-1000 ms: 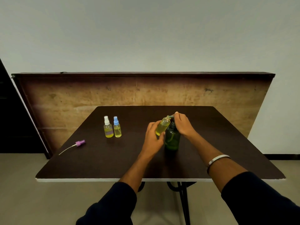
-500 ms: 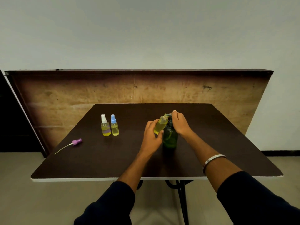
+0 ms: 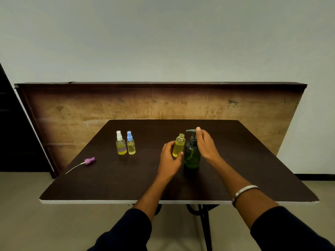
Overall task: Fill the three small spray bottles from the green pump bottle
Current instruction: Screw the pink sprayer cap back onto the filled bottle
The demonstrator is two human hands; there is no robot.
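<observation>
1. We hold the uncapped spray bottle [image 3: 179,145] upright just left of the green pump bottle [image 3: 192,154], its open neck below the spout, so dispensed liquid can drop in.
2. Our left hand [image 3: 169,160] grips this bottle, thumb and fingers curled round its lower body.
3. Our right hand [image 3: 206,144] is relaxed and open beside the pump head; one fingertip touches its top.
4. The two capped bottles [image 3: 126,144] stand together farther left; the purple sprayer cap [image 3: 89,160] lies apart on the table [image 3: 253,160].

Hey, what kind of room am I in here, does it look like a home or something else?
Probably a bare workroom or recording space, not a lived-in home: a plain white wall, a worn wooden board leaning against it, and one dark folding table on a bare floor.
</observation>
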